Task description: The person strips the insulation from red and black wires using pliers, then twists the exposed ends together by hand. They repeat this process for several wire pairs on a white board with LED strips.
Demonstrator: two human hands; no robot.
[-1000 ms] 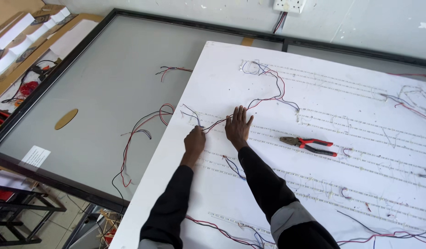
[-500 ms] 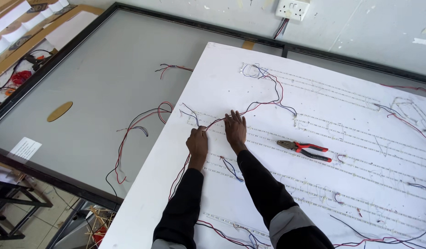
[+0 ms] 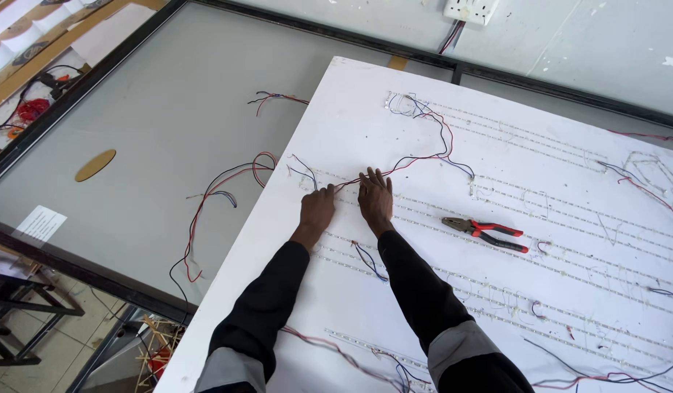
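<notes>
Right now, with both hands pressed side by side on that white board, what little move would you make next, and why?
Probably slide the right hand along the red wire to press it flat: it loops loose above the white board, while the left hand holds the end beside it.

The left hand (image 3: 317,209) is curled knuckles up, so its fingertips and whatever they pinch stay hidden. The white board (image 3: 569,306) runs off the right and bottom edges. At the top edge a wall socket (image 3: 470,9) is cut off. The small parts along the strips (image 3: 540,211) are too small to tell. Clutter (image 3: 30,109) at upper left is cropped.
</notes>
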